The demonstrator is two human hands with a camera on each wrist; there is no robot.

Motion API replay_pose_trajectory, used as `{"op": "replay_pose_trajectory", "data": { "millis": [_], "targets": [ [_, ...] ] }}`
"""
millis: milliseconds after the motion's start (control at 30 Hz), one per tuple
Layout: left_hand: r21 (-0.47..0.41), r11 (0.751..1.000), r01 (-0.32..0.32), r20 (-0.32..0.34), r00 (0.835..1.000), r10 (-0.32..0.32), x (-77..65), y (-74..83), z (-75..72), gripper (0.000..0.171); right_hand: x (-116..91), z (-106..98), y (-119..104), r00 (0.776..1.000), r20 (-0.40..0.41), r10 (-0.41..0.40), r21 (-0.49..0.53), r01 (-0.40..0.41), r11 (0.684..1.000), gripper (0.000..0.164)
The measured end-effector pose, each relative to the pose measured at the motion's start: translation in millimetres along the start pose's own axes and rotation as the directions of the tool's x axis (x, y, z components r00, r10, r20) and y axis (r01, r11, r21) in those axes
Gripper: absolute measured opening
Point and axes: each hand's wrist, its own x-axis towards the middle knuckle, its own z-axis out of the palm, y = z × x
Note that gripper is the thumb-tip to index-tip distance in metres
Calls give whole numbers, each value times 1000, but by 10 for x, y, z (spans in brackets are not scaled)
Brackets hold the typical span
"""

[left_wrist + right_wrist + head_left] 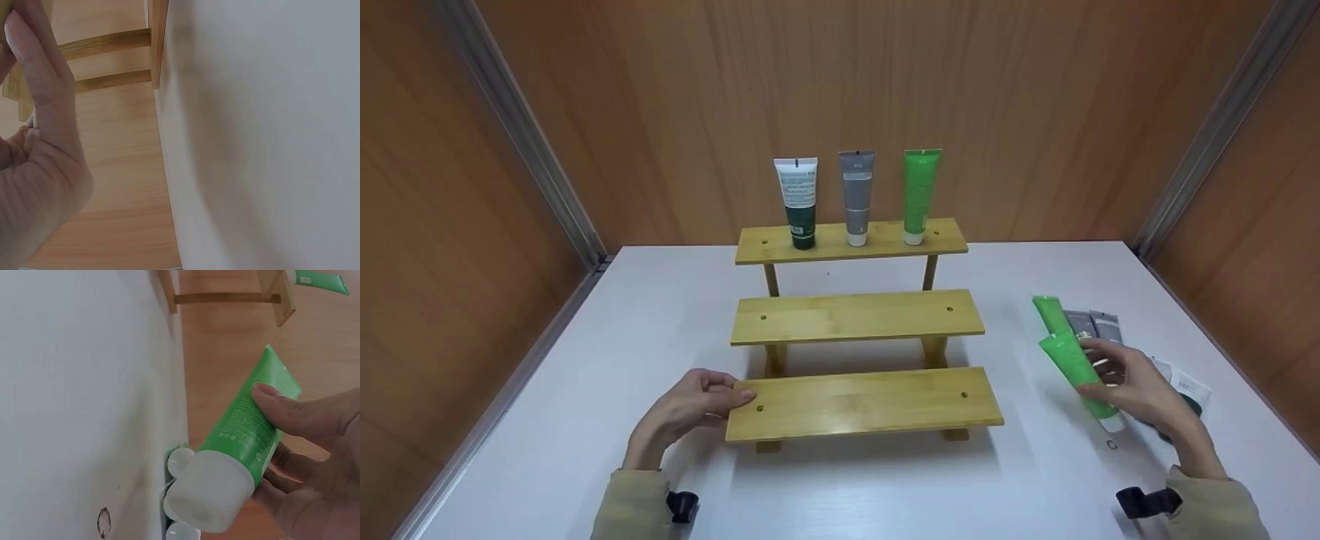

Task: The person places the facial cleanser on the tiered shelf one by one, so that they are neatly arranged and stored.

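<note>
A three-tier wooden stand (862, 405) occupies the middle of the white table. My left hand (690, 409) grips the left end of its lowest shelf, thumb on top; in the left wrist view that hand (45, 129) is partly cut off. Between thumb and fingers, my right hand (1136, 382) holds a green tube (1069, 360) with a white cap, tilted, cap end lower. The right wrist view shows this green tube (247, 419) above the table, its white cap (211, 492) toward the camera. On the top shelf stand a white-and-dark-green tube (797, 195), a grey tube (857, 191) and another green tube (921, 191).
Right of the stand, by my right hand, lie another green tube (1050, 311), grey tubes (1106, 326) and a white-and-dark-green tube (1189, 386), partly covered by the hand. A small dark ring mark (1111, 444) is on the table. Wooden walls (697, 112) enclose the table.
</note>
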Motion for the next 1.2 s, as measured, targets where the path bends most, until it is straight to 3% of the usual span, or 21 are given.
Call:
{"op": "replay_pose_trajectory", "data": {
  "millis": [367, 700, 1200],
  "targets": [
    [-23, 1000, -19, 26, 999, 20, -1, -1, 1, 26, 81, 31, -422, 989, -134, -66, 154, 87, 984, 66],
    [-21, 1000, -21, 18, 1000, 22, 4, -12, 1, 25, 214, 158, -963, 972, -218, -88, 254, 144, 956, 62],
    [-6, 1000, -11, 21, 1000, 11, 12, -5, -7, 30, 531, 408, -1612, 948, -275, -159, 480, 279, 832, 55]
  ]
}}
